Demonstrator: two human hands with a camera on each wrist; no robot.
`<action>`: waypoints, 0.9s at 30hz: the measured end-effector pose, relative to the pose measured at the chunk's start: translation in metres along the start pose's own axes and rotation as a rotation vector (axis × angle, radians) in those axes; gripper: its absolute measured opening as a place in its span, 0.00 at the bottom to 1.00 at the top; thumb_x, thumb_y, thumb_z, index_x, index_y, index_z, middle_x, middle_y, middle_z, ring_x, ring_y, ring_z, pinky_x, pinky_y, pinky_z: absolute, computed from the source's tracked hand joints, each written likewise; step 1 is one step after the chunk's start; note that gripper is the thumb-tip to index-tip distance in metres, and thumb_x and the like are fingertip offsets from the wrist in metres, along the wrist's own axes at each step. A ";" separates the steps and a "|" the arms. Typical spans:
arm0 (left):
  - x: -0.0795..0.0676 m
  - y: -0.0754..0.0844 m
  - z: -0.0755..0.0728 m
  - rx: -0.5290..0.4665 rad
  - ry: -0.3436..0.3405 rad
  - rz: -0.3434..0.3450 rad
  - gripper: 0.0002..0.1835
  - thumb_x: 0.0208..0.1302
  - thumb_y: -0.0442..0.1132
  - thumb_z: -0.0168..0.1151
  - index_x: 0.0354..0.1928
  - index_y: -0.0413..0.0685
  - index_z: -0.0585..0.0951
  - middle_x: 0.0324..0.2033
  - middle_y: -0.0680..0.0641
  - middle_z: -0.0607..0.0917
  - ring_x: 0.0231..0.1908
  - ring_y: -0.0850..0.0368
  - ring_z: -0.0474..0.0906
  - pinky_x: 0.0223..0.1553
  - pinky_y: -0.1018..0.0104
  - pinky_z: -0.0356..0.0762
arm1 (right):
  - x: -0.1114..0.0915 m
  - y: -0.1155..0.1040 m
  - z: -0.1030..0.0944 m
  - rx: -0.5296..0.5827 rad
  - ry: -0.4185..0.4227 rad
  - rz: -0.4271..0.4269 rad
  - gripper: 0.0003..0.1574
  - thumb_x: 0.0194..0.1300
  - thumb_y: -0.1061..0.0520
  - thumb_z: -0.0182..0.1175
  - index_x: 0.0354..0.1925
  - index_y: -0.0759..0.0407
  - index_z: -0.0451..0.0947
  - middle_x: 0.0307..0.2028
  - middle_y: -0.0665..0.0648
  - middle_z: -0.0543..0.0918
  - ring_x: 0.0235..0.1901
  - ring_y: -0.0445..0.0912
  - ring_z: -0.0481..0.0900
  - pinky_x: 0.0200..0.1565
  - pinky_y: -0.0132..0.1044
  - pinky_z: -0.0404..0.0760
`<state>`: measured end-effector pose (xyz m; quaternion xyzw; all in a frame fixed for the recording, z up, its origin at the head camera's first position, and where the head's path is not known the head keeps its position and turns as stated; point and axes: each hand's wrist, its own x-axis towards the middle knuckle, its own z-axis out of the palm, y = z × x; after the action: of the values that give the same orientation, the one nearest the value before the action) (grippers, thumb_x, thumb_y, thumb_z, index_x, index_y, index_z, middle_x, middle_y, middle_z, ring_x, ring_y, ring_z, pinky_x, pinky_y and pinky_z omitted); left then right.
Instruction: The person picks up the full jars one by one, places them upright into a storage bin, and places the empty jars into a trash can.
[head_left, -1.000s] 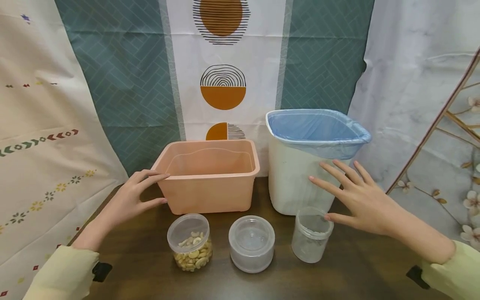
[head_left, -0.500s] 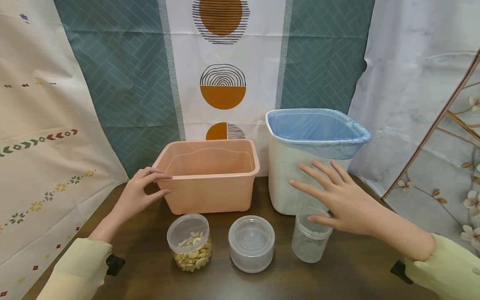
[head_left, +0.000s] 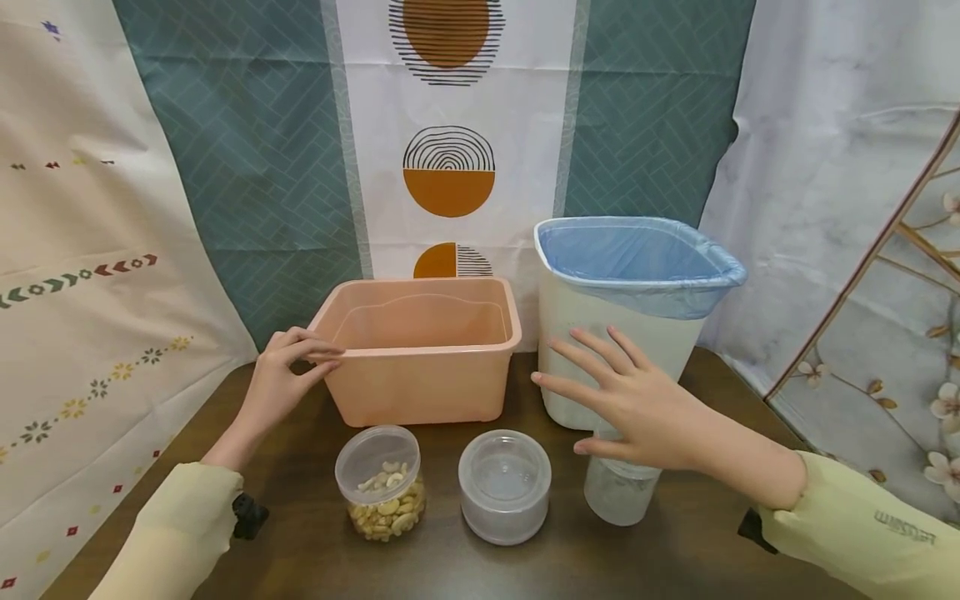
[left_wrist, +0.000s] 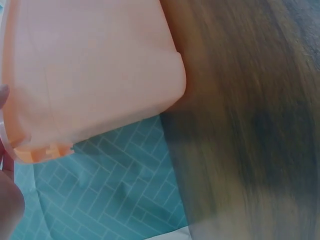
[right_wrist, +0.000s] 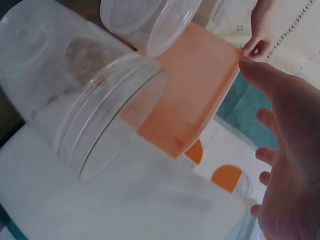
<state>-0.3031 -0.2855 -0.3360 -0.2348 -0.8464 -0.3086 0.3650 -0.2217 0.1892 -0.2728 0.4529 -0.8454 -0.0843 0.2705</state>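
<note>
Fingers of the left hand (head_left: 273, 375) lie over the rim at the left near corner of the peach tub (head_left: 420, 387), with the thumb brought up against it, so they look clamped on that edge; half a second ago the thumb stood lower, apart from the fingers. For the work in hand, this probably means the tub's left end has a hold while its right end has none. The right hand (head_left: 641, 408) has shifted leftward, across the near face of the white bin (head_left: 667, 342), and its fingers are spread apart with nothing between them; it seems clear of both bin and tub. Meanwhile the tub has stayed where it was, upright at the far side of the brown table (head_left: 525, 575), just left of the bin. The left forearm slants up from the near left, the hand arched over the corner. The right forearm reaches in from the near right, fingers pointing far and left, the hand partly hiding a clear jar (head_left: 618, 496) that stands near the bin. In a row with it, on the near side of the tub, are a squat clear container (head_left: 504, 500) in the middle and a jar of nuts (head_left: 386, 517) at left, both apart from the hands.
</note>
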 end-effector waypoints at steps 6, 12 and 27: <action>0.004 0.001 0.001 0.007 -0.003 -0.028 0.12 0.51 0.28 0.74 0.39 0.46 0.89 0.37 0.49 0.81 0.41 0.68 0.63 0.42 0.64 0.58 | 0.011 -0.007 0.003 0.001 -0.013 -0.037 0.56 0.53 0.30 0.68 0.75 0.40 0.60 0.77 0.59 0.55 0.76 0.60 0.50 0.71 0.62 0.50; 0.002 -0.001 0.002 0.006 0.003 -0.022 0.12 0.51 0.28 0.74 0.39 0.46 0.89 0.37 0.49 0.81 0.40 0.66 0.63 0.42 0.64 0.58 | 0.025 -0.012 0.004 0.015 -0.041 -0.067 0.57 0.54 0.29 0.67 0.76 0.40 0.57 0.77 0.57 0.54 0.77 0.58 0.50 0.72 0.63 0.49; -0.002 -0.005 0.007 -0.036 0.032 -0.043 0.12 0.52 0.29 0.74 0.40 0.47 0.89 0.38 0.49 0.81 0.40 0.65 0.64 0.42 0.66 0.57 | 0.078 -0.027 0.018 0.069 -0.077 -0.217 0.51 0.58 0.29 0.64 0.74 0.42 0.61 0.76 0.58 0.58 0.75 0.58 0.56 0.71 0.61 0.58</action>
<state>-0.3077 -0.2846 -0.3430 -0.2182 -0.8395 -0.3353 0.3676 -0.2465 0.1081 -0.2685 0.5472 -0.8036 -0.1013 0.2112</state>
